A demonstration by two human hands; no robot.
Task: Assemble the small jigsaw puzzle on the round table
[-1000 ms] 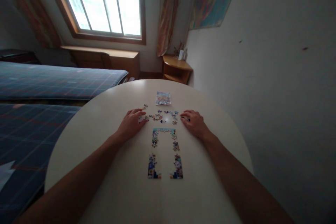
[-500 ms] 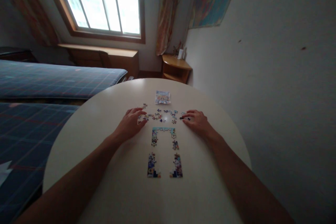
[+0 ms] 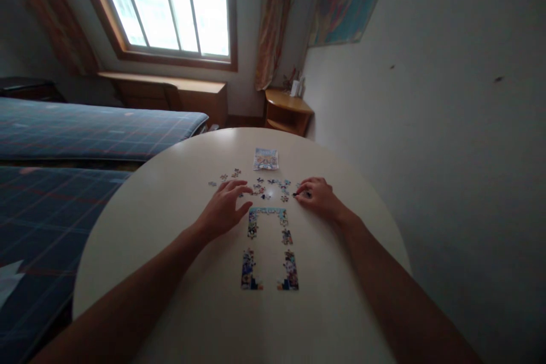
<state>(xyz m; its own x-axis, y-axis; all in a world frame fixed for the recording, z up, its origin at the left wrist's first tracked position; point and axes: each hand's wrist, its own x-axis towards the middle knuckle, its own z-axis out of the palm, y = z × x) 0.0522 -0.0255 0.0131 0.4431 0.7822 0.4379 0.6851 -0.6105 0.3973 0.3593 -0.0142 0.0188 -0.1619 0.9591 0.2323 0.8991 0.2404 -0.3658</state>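
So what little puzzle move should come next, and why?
Maybe try the dark piece at the right hand between the bottom left section and the bottom right section: a gap separates them, and both show dark patches near it. Whether it fits, I can't tell.

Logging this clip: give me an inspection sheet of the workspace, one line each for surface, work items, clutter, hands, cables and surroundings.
Surface: round, pale table.
Work items: border laid out as a rectangle, gaps in both sides and the near edge; loose pieces scattered beyond it.
Clutter: packet beyond the loose pieces.
Hands: left hand open at loose pieces; right hand at a dark piece, grip unclear.
Cables: nothing seen.
Surroundings: plaid beds left, window ahead, wall right.
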